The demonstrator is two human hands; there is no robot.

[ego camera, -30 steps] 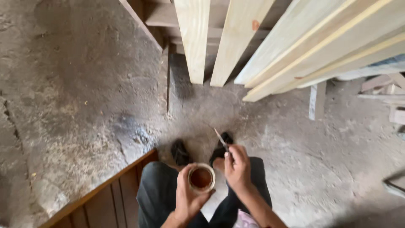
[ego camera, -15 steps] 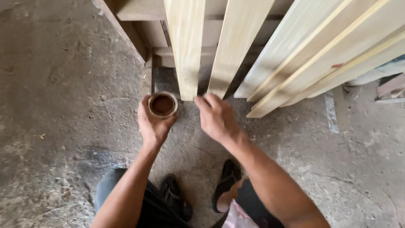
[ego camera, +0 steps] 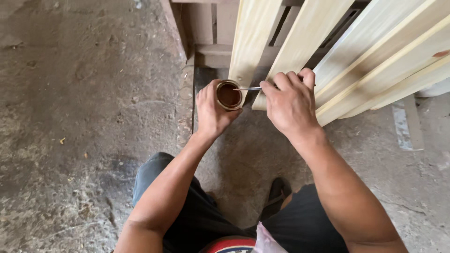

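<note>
My left hand (ego camera: 212,112) grips a small round jar (ego camera: 228,95) holding dark brown liquid, raised close to the lower ends of pale wooden planks (ego camera: 255,42). Just to the jar's right, my right hand (ego camera: 291,104) pinches a thin metal-handled tool (ego camera: 248,88), and the tool's tip reaches over the jar's rim. Both hands hover in front of the two nearest plank ends, above the concrete floor. What kind of tip the tool has is hidden by the jar.
Several more light planks (ego camera: 389,56) lean diagonally at the upper right. A darker wooden frame (ego camera: 206,28) stands behind them. The rough grey concrete floor (ego camera: 79,103) spreads left. My dark-trousered knees (ego camera: 187,215) and a black sandal (ego camera: 277,194) are below.
Both hands rose from my lap to the plank ends. The jar came up with the left hand, and the right hand now brings the thin tool to the jar's rim.
</note>
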